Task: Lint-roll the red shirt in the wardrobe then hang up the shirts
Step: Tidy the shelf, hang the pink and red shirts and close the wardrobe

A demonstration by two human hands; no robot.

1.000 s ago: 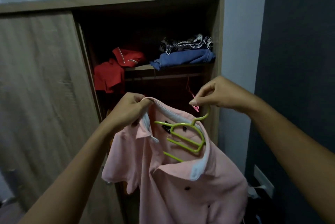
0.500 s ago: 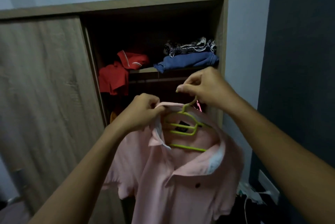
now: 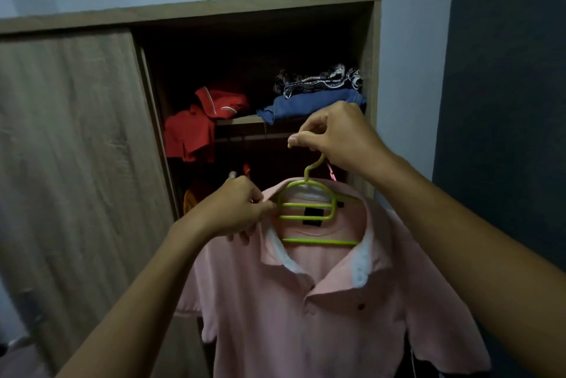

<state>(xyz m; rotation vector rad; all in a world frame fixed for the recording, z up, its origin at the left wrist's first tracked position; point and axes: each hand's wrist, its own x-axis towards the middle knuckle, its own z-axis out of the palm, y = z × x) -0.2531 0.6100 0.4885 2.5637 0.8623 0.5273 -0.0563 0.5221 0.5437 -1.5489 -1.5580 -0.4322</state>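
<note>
The right grip (image 3: 340, 139) had gone up higher than before, and the pink shirt (image 3: 321, 316) had come up with it and hung straighter. The right grip pinched the hook of the green hanger (image 3: 306, 204). The hanger sat inside the pink shirt's collar, and the shirt's shoulders lay over it. The left grip (image 3: 235, 209) pinched the left side of the collar, just beside the hanger. All this was near, in front of the open wardrobe (image 3: 245, 7). Far back, the red shirt (image 3: 196, 132) lay on the left of the shelf (image 3: 239, 120), partly drooping over its edge. A folded blue cloth (image 3: 312, 103) lay on the right of the shelf, with a patterned cloth (image 3: 318, 79) on top.
</note>
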